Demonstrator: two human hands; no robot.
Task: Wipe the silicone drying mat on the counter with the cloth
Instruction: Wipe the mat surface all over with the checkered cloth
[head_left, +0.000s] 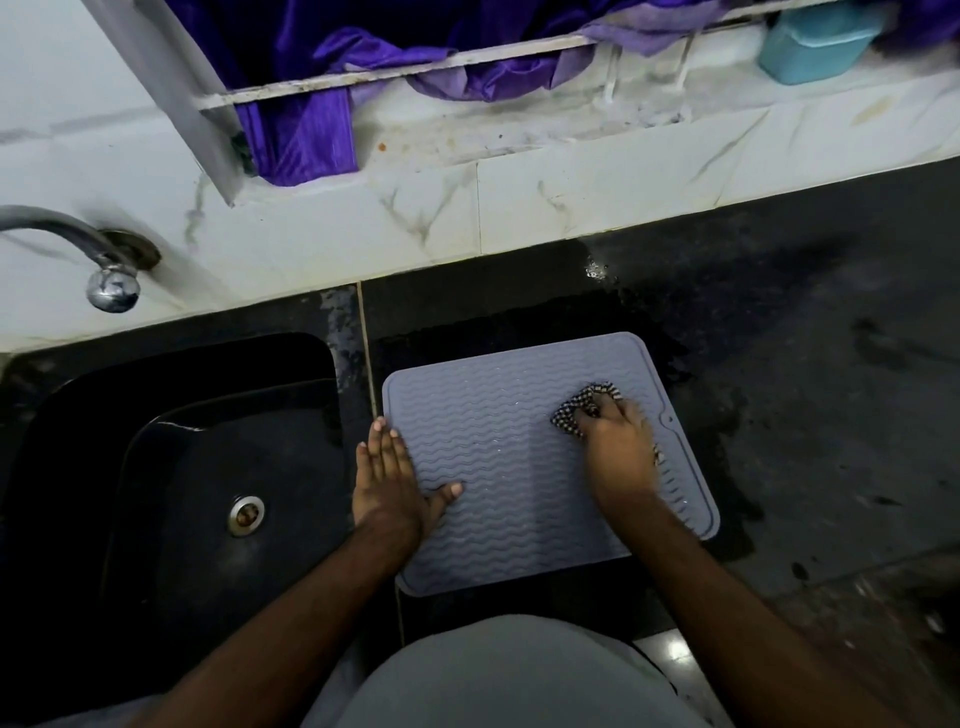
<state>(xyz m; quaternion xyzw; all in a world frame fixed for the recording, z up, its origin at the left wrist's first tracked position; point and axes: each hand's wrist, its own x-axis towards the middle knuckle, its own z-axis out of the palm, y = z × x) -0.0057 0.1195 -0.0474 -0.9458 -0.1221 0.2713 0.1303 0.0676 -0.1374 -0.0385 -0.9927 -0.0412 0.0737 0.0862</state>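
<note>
No writing or brand can be read anywhere. At far left a tap (111, 283) juts from the tiled wall above a black sink (171, 467). Just right of the sink, on the dark wet counter (805, 364), lies the mat (509, 467): grey-blue, square with rounded corners, ribbed in wavy lines, water beads glinting on it. The left hand (392, 478) lies flat on the mat's left edge, fingers straight and together, thumb spread out. The right hand (618, 447), blurred, presses a checked cloth (584, 405) bunched under curled fingers onto the mat's right part. A teal box (815, 44) sits on the far-right ledge.
</note>
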